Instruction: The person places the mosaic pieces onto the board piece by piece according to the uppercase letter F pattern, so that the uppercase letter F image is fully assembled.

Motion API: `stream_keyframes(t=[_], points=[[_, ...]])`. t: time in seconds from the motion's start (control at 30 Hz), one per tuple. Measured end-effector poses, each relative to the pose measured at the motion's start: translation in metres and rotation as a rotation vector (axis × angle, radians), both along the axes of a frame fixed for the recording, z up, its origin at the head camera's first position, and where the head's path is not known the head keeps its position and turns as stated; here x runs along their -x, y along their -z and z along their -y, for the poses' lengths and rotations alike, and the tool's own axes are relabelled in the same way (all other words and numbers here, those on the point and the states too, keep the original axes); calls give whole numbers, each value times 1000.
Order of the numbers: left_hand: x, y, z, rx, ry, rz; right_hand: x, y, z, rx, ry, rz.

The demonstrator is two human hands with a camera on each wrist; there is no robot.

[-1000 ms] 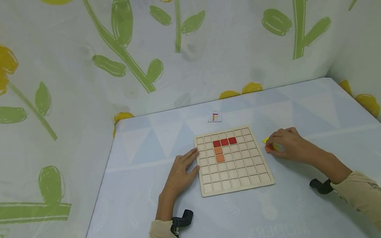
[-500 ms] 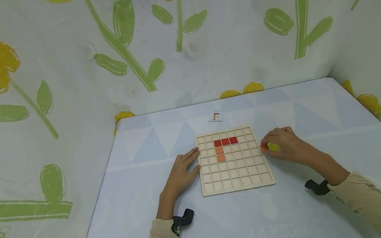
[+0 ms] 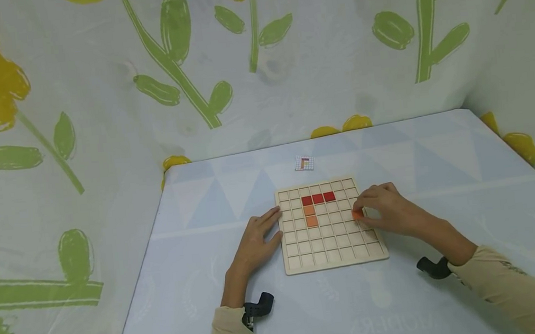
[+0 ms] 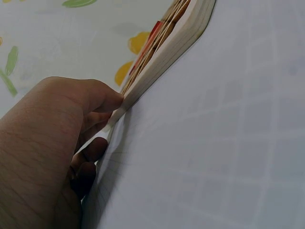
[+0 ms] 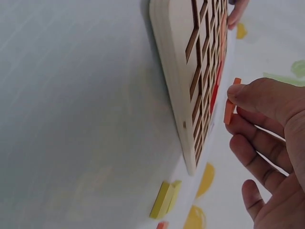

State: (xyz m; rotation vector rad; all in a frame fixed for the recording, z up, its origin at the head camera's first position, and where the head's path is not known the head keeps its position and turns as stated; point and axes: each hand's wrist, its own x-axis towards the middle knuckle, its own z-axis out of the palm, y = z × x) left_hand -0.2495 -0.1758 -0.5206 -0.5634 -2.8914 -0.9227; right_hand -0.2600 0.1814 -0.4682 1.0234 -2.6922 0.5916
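Observation:
A pale wooden grid board point(image 3: 305, 247) lies on the table. Three red tiles point(image 3: 318, 198) form a row in its upper part, and two orange tiles point(image 3: 311, 215) run down from the left end of that row. My left hand point(image 3: 254, 241) rests at the board's left edge, thumb and fingers spread and touching the rim. Between thumb and fingertips my right hand point(image 3: 390, 208) pinches an orange tile point(image 5: 230, 110), held over the board's right side. In the right wrist view that tile is tipped on edge, above the grid.
Beyond the board lies a small card point(image 3: 304, 163) printed with a coloured grid pattern. Yellow tiles point(image 5: 163, 199) and a partly cut-off orange-red piece point(image 5: 162, 225) lie on the table off the board's right side. A flower-printed wall covering point(image 3: 336, 76) stands behind the table.
My right hand has moved left with the orange tile, from the table beside the board to over its right side. My left hand keeps its place at the left edge.

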Motion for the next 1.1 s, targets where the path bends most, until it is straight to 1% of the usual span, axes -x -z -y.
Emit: stream_keyframes(t=[0.13, 0.23, 0.4, 0.63, 0.93, 1.1], points=[[0, 0, 0, -8, 7, -9, -2, -1, 7, 25, -51, -28], [1, 1, 0, -16, 9, -14, -2, -1, 13, 36, -70, -14], [2, 3, 0, -21, 6, -18, -3, 0, 23, 42, -72, 8], [3, 3, 0, -17, -1, 1, -2, 2, 38, 20, -97, -24], [4, 0, -1, -13, -7, 12, 0, 3, 54, 11, -118, 5], [4, 2, 1, -11, -8, 9, -1, 3, 63, 10, -152, -10]])
